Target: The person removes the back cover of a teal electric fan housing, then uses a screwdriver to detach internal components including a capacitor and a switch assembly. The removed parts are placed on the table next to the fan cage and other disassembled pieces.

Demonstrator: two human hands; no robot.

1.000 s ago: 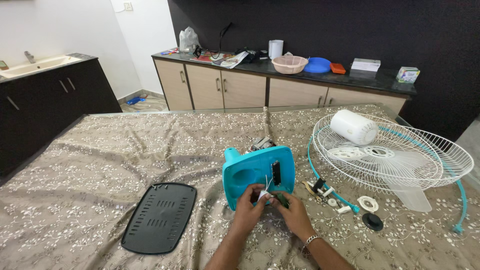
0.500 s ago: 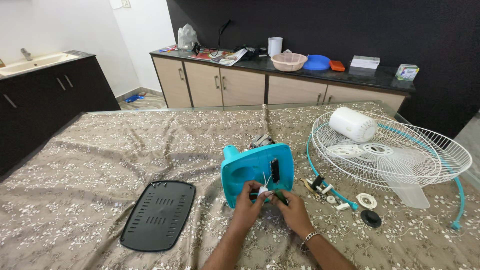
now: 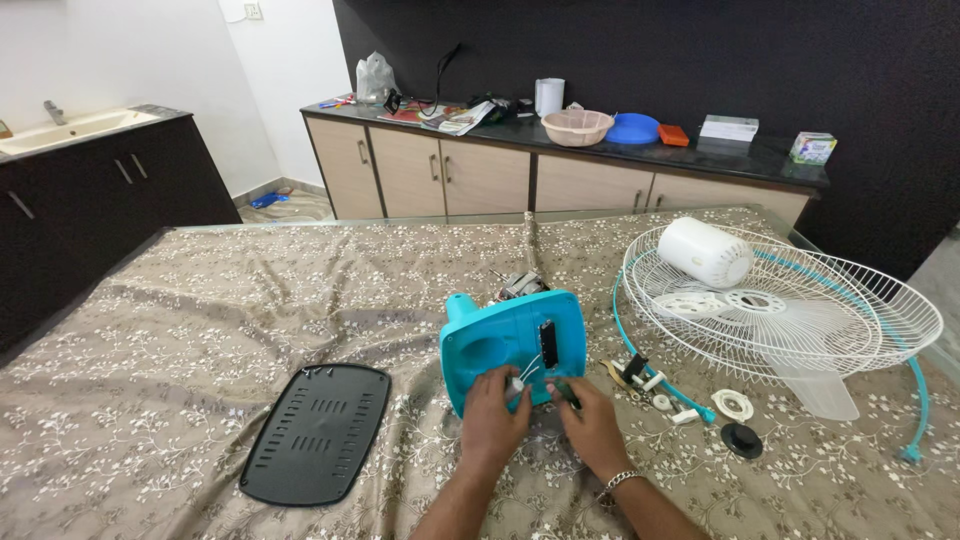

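A turquoise fan housing [image 3: 510, 345] is being worked on near the front edge of the cloth-covered table [image 3: 200, 300], about midway along it; the left hand [image 3: 493, 425] is being pressed against its lower face, fingers curled around a small white part with thin wires [image 3: 519, 381]; the right hand [image 3: 592, 432] is being closed on a dark green tool [image 3: 566, 391] just beside it; a black vented cover [image 3: 316, 433] is being left flat toward the front left; a white wire fan guard [image 3: 790, 315] is being rested at the right edge, small loose fittings [image 3: 735, 405] lying near it
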